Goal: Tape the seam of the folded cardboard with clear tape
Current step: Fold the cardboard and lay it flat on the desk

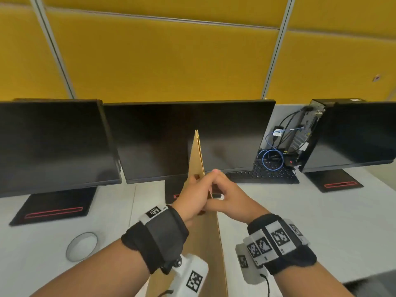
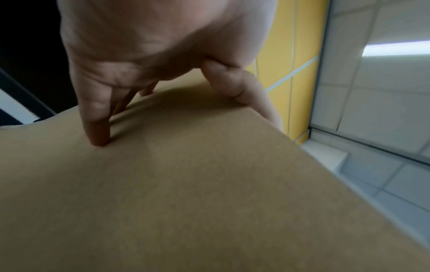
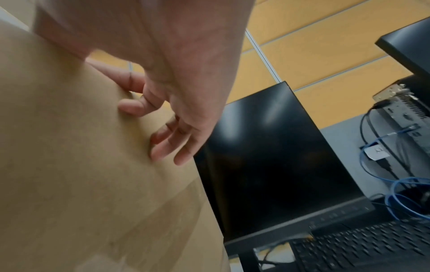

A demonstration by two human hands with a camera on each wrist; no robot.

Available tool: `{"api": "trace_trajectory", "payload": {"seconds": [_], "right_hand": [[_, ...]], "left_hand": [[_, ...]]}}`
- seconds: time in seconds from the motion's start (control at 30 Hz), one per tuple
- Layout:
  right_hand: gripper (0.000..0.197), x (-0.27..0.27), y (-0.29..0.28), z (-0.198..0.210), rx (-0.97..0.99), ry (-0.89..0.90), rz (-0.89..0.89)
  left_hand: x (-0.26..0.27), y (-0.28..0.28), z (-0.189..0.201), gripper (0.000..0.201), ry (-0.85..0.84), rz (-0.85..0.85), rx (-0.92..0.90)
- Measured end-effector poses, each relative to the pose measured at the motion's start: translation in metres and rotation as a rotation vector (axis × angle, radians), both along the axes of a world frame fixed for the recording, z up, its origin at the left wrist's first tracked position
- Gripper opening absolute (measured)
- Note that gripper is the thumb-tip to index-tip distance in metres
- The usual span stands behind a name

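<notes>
**Tape partly down, press-down stage underway**

Sitting far left on the white desk point(image 1: 321, 221): a round white tape-like ring point(image 1: 81, 246), untouched, well apart from both hands; cannot tell if it is the clear tape roll.

Left hand point(image 1: 194, 195) pinching the folded brown cardboard sheet point(image 1: 205, 249): fingertips point(image 2: 99, 136) pressing on one face, thumb wrapping over the top edge to the other side. Holding the sheet upright on edge, standing between the forearms and rising toward the middle black monitor point(image 1: 188, 138).

Right hand point(image 1: 228, 195) lying against the opposite face, fingers point(image 3: 167, 145) nearly straight and pressing flat, gripping nothing. Looking like smoothing or steadying, judged from posture only.

Showing in the right wrist view: a glossy clear tape strip point(image 3: 149, 217) already stuck on the right-hand face below the fingers, running toward the edge. So at least one strip applied, probably.

Remaining, as a judgement: confirming coverage along the whole seam, rubbing down near the top edge. Seam line itself not readable, blurred. No tape end visible in either hand.

Further right: black keyboard point(image 1: 267, 172), blue cable point(image 1: 271, 159), not involved.
</notes>
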State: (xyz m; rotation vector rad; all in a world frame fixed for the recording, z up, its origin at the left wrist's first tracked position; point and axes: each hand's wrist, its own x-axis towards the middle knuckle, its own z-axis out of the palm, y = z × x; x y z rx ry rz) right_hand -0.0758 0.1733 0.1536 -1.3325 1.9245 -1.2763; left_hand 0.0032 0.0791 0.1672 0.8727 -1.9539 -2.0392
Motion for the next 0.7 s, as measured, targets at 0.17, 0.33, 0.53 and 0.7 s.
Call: {"api": "trace_trajectory", "payload": {"seconds": [0.17,0.33,0.53,0.7], "right_hand": [[0.04,-0.002,0.0,0.023,-0.072,-0.075,0.125],[0.04,-0.008,-0.005,0.035,-0.212,0.041,0.006],[0.018,-0.027,-0.015,0.052,-0.264,0.222,-0.309],[0.08,-0.063,-0.014,0.059,-0.169,0.167,-0.509]], "left_hand": [[0.018,-0.006,0.032,0.043,0.07,-0.012,0.049],[0.039,-0.016,0.053,0.035,0.227,0.025,-0.107],[0.053,-0.023,0.063,0.026,0.375,0.075,-0.239],[0.058,-0.03,0.064,0.03,0.432,0.12,-0.366]]}}
